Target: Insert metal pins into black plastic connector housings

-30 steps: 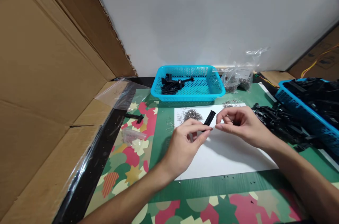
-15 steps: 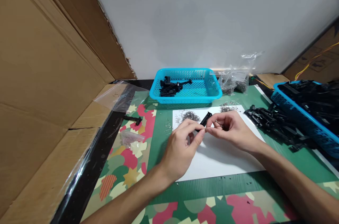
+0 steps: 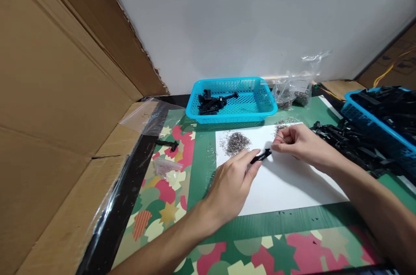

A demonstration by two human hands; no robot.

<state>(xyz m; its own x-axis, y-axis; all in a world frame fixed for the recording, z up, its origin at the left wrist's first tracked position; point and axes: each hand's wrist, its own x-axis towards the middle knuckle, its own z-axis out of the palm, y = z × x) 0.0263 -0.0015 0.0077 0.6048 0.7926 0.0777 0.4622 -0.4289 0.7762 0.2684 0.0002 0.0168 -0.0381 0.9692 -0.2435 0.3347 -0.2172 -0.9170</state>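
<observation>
My left hand [image 3: 234, 179] pinches a small black plastic part [image 3: 261, 156] between thumb and fingers over a white sheet [image 3: 286, 188]. The part's far end points right and slightly up. Close to that end is my right hand [image 3: 294, 140], its thumb and fingertips pressed together. Whatever it pinches, if anything, is too small to make out. Beyond the left hand lies a pile of tiny metal pins or screws [image 3: 238, 143] on the sheet. A second metal pile [image 3: 283, 125] is partly hidden behind the right hand.
A blue basket [image 3: 232, 119] with several black parts stands at the back. On the right, loose black parts [image 3: 351, 145] lie beside another full blue basket [image 3: 367, 112]. Clear bags of metal pieces [image 3: 302, 96] lean at the wall. Cardboard [image 3: 65, 93] borders the left; one black part [image 3: 168, 143] lies there.
My right hand has moved right, away from my left fingers. The black part has turned from steeply upright to nearly level, still in my left hand. The whole view has shifted slightly.
</observation>
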